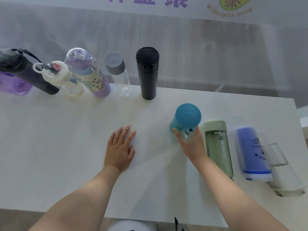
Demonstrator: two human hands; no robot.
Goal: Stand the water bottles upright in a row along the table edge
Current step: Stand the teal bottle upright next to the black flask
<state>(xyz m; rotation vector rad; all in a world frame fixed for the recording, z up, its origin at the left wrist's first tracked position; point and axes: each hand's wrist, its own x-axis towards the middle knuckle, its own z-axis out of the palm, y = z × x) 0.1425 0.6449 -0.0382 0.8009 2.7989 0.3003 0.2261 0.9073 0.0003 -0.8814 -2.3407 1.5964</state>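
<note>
Several bottles stand upright along the far table edge: a black flask (pixel 148 72), a clear bottle with a grey cap (pixel 117 73), a purple cartoon bottle (pixel 90 74), a white-lidded clear bottle (pixel 65 80) and a dark bottle (pixel 25 70). My right hand (pixel 191 142) grips a teal-capped bottle (pixel 187 116), held upright mid-table. To its right lie a green bottle (pixel 218 147), a blue bottle (pixel 253 152) and a clear bottle with a white cap (pixel 281 172). My left hand (pixel 120 147) rests flat on the white table (pixel 66 147), fingers apart.
A purple container (pixel 13 84) sits at the far left behind the dark bottle. Beyond the far edge is a grey floor and a banner with purple lettering (pixel 158 2). The table's right edge runs close to the lying bottles.
</note>
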